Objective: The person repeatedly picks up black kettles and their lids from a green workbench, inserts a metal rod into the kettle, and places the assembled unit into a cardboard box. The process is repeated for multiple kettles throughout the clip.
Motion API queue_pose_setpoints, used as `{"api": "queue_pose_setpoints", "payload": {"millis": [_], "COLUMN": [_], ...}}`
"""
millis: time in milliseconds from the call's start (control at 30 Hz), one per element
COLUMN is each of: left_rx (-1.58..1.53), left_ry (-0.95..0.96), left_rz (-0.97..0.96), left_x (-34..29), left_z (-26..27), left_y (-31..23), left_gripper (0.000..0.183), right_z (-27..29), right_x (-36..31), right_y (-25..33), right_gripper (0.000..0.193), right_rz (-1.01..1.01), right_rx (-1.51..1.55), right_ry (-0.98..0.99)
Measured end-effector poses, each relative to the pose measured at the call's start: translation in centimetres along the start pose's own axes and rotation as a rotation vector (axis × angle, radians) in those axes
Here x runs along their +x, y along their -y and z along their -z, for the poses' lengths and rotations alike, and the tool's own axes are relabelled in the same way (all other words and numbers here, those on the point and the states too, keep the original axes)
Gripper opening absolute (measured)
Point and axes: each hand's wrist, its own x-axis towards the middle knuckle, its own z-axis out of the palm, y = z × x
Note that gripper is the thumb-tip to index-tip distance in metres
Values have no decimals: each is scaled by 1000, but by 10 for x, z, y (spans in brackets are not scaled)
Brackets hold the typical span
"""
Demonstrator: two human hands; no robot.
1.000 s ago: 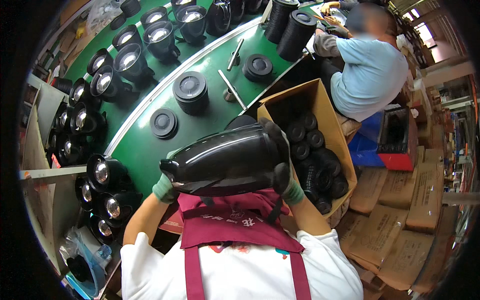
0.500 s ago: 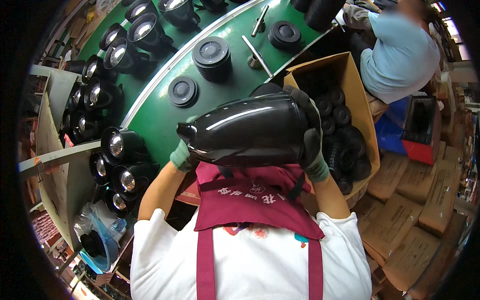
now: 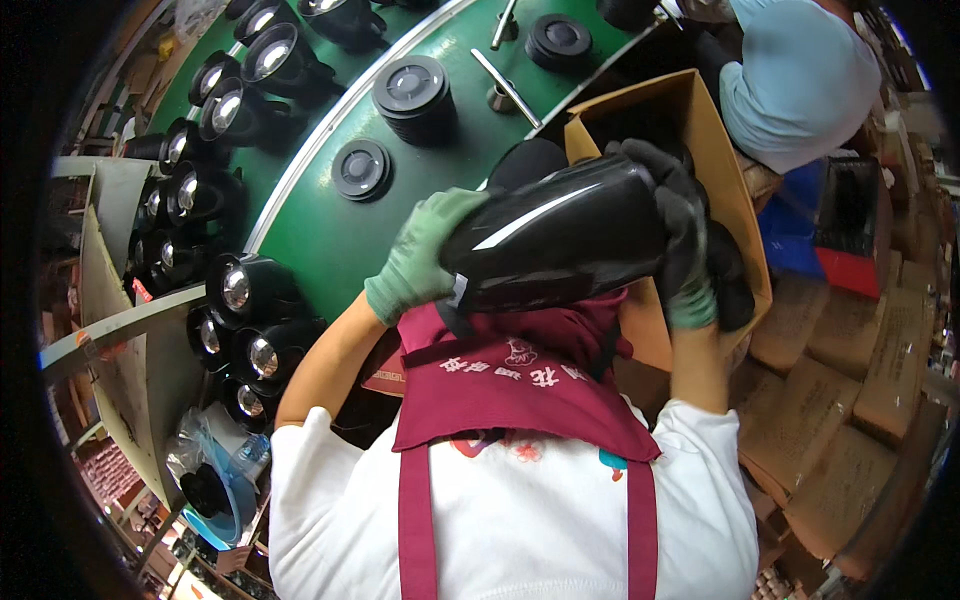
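Observation:
A glossy black, tapered vacuum jug (image 3: 565, 240) lies on its side in the air, in front of my chest and above the apron. My left hand (image 3: 425, 245), in a green glove, wraps round the narrower end and covers it. My right hand (image 3: 685, 225), in a dark-palmed glove with a green cuff, grips the wide end, partly smeared by motion. Just beyond the jug are a flat black disc (image 3: 362, 170) and a tall stack of black discs (image 3: 412, 90) on the green table (image 3: 320, 230). A dark round part (image 3: 525, 160) shows behind the jug.
An open carton (image 3: 745, 190) with black round parts stands at right. T-shaped metal tools (image 3: 505, 88) lie on the table beside another disc stack (image 3: 560, 42). Several black jugs (image 3: 275, 55) with mirrored insides line the left. Closed cartons (image 3: 790, 430) and a person in light blue (image 3: 800, 80) are at right.
The jug has moved right, toward the carton, its wide end now higher. My left hand has come from behind the spout end onto its near side. My right hand has moved right with it.

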Motion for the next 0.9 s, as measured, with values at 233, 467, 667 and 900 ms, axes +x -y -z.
{"api": "queue_pose_setpoints", "payload": {"millis": [233,467,667,900], "left_rx": [-198,-299,-299,-312], "left_ry": [60,14,-96,-28], "left_rz": [-91,-115,-243,-77], "left_x": [24,35,31,22], "left_z": [-56,-115,-108,-98], "left_y": [-2,25,26,38], "left_gripper": [101,103,93,86], "right_z": [-19,18,-26,10], "right_x": [1,-41,-27,142], "right_y": [-57,-163,-118,-160], "right_gripper": [46,31,54,37], "right_rz": [71,166,338,-176], "right_rx": [-432,-280,-356,-575], "right_ry": [114,-153,-425,56]}}
